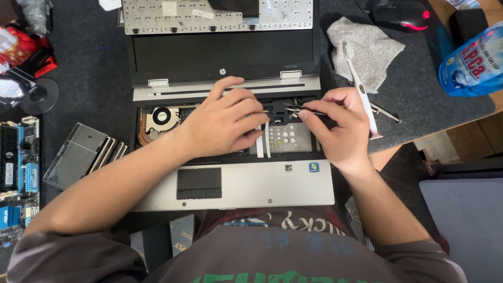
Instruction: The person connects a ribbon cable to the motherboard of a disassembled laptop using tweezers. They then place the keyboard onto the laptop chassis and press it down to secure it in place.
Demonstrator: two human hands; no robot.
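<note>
An opened silver laptop point(246, 186) lies before me with its keyboard removed, showing the fan point(161, 117) and inner boards. My left hand point(222, 123) rests over the open bay, fingers curled, fingertips by two white ribbon cables point(263, 144). In my right hand point(338, 126) are thin metal tweezers point(301, 108), pinched and pointing left into the bay near the cables. A white toothbrush point(361, 89) is tucked along the same hand, its handle sticking out by the wrist.
The detached keyboard point(217, 15) lies upside down beyond the laptop screen. A grey cloth point(367, 47), a black mouse point(401, 13) and a blue bottle point(474, 60) sit to the right. A clear plastic case point(78, 154) and a circuit board point(18, 173) lie left.
</note>
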